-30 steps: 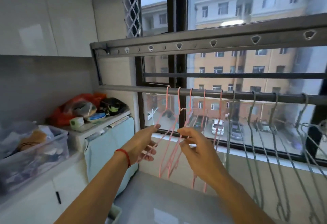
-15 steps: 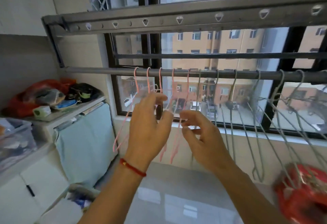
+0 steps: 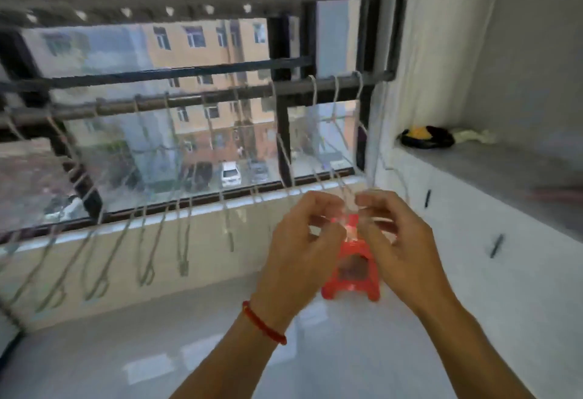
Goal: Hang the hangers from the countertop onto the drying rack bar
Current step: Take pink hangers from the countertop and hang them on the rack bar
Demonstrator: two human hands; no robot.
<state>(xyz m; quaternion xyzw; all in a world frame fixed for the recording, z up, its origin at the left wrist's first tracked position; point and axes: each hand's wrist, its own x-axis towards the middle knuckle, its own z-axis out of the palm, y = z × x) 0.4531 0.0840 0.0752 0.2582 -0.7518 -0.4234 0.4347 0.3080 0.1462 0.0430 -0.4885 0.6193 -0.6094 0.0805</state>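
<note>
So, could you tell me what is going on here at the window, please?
A person is hanging hangers on the drying rack bar by the window. A row of pale hangers already hangs from it. Both hands are raised near the right end of the row: the left hand and right hand have fingers curled around the thin wires of the last hangers there. A red stool stands on the floor behind the hands. The picture is blurred, so the exact grip is unclear.

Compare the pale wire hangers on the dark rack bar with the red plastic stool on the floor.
The pale wire hangers are thin and greyish; the red plastic stool is solid and bright. The hangers dangle from the dark rack bar; the stool stands on the floor. Both sit near the window.
</note>
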